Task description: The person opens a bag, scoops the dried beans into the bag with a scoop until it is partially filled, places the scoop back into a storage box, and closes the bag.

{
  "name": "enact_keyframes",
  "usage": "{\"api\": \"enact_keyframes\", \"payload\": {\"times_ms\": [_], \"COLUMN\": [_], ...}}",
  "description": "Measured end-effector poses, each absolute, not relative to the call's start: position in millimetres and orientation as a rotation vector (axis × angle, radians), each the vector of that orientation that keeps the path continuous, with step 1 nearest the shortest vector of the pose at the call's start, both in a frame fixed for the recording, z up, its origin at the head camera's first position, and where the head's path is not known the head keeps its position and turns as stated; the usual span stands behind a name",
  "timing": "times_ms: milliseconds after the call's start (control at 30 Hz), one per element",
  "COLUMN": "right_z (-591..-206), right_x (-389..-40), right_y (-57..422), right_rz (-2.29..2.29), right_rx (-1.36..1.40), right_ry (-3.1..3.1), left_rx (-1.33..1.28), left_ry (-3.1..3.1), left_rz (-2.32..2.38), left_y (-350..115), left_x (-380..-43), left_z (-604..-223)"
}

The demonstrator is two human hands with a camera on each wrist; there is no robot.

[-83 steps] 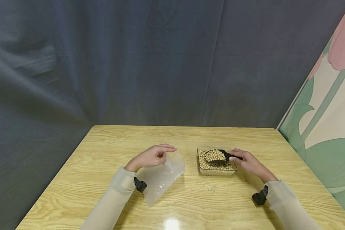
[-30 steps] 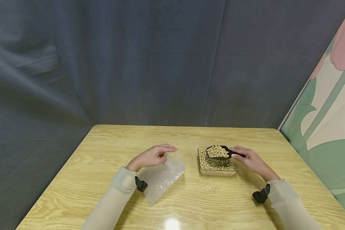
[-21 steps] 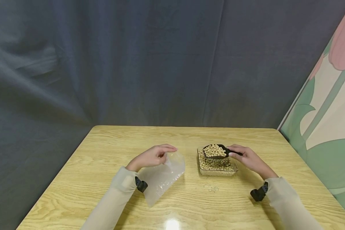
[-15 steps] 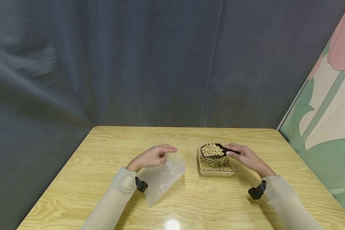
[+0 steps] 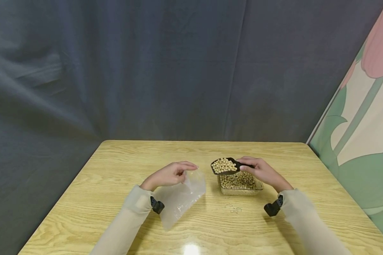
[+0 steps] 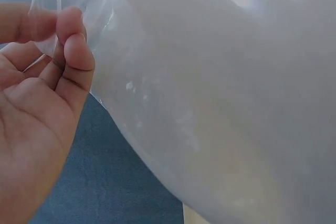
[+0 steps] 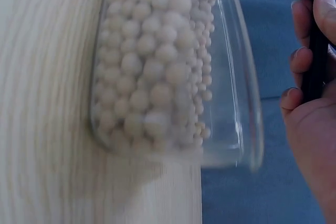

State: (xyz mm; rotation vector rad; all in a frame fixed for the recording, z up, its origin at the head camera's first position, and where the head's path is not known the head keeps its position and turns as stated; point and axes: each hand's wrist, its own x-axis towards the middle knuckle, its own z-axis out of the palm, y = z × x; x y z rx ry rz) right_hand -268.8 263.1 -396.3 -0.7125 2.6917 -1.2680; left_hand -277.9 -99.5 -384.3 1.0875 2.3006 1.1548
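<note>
My right hand grips the handle of a black scoop, which carries a heap of pale round soybeans. The scoop is raised over the left rim of a clear rectangular container that holds more soybeans. In the right wrist view the fingers wrap the scoop's handle. My left hand pinches the upper edge of a clear plastic bag between thumb and fingers. The bag hangs down below that hand and fills most of the left wrist view.
The wooden table carries everything. Several small clear bits lie on it in front of the container. A dark curtain hangs behind, and a flower-patterned panel stands along the right side.
The right hand has lifted the loaded scoop out of the soybeans in the container and carried it left, towards the bag. The left hand and the bag have hardly moved.
</note>
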Motion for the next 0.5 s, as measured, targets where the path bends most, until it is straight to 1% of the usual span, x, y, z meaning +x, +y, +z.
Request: {"api": "enact_keyframes", "payload": {"times_ms": [500], "right_z": [-395.0], "right_x": [-277.0], "right_y": [236.5], "right_rz": [-1.265], "right_rx": [-0.783], "right_ry": [2.623], "left_rx": [1.106], "left_ry": [2.303], "left_rz": [1.176], "left_y": [-98.9], "left_x": [-278.9], "left_z": [-384.4]}}
